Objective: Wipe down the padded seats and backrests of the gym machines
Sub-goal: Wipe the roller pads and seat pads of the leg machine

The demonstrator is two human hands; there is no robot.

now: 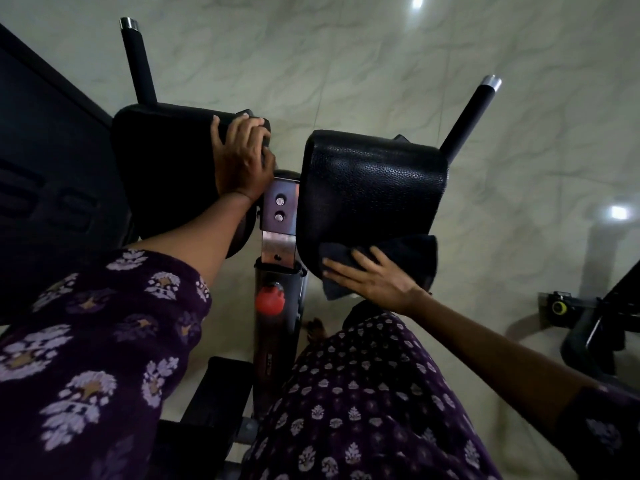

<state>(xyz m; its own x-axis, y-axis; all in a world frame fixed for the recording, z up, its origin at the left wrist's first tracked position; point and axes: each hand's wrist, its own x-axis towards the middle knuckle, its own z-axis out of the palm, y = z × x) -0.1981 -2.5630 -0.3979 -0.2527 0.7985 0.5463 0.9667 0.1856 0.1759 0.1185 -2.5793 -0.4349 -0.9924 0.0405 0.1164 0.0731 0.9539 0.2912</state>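
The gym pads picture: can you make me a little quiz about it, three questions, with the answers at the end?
1. True or false: the right hand presses a dark cloth on the right pad.
2. Which hand grips the left pad? A) left hand B) right hand C) neither
3. Fill in: the knob on the post between the pads is ____.

Key: 1 true; 2 A; 3 red.
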